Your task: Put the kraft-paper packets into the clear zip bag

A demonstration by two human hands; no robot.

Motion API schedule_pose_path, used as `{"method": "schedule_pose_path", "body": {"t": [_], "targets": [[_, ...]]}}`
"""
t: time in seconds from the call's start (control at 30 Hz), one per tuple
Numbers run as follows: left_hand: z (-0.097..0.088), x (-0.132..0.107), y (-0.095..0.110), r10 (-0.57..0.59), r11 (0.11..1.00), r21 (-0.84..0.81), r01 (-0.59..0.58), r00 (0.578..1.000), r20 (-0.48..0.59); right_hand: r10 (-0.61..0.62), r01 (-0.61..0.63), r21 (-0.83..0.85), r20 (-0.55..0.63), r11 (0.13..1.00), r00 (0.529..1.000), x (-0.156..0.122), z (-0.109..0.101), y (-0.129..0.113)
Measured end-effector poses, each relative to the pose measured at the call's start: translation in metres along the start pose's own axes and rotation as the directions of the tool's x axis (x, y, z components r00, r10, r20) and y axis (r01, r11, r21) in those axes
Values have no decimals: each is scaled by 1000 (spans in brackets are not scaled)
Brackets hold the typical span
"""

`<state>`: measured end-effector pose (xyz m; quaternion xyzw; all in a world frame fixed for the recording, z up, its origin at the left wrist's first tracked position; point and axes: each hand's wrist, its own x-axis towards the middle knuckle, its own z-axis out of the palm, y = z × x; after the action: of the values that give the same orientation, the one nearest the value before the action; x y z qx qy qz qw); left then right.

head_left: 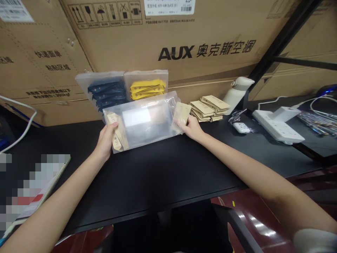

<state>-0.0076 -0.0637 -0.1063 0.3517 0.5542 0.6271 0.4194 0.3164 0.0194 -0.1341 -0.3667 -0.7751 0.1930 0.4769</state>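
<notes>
The clear pouch [144, 123] is pinched by the left hand [105, 138] over tan packets [117, 142] at one end; the right hand [193, 128] pinches another packet [182, 110] opposite; taut plastic should prevent snagging.

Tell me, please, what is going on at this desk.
A person's left hand grips a clear bag by its left end, where beige packets show through the plastic. The right hand holds a single beige packet at the bag's right end; whether it is partly inside is hard to tell. Behind are a bag of blue packets and a bag of yellow packets. A loose pile of beige packets lies to the right, by a white bottle.
</notes>
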Motion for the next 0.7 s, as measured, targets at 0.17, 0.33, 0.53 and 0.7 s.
{"method": "schedule_pose_path", "body": {"t": [0.17,0.33,0.53,0.7], "targets": [[1,-2,1,-9,1000,-6,9,1000,-4,17,-17,1,16,1000,1000,0,1,-1],[0,0,-1,-24,1000,19,24,1000,-1,38,-37,-20,42,999,998,0,1,2],[-1,4,-5,-21,1000,11,21,1000,2,57,-56,-23,50,998,997,0,3,5],[-1,5,-6,-12,1000,9,12,1000,21,83,-85,28,65,996,994,0,5,9]]}}
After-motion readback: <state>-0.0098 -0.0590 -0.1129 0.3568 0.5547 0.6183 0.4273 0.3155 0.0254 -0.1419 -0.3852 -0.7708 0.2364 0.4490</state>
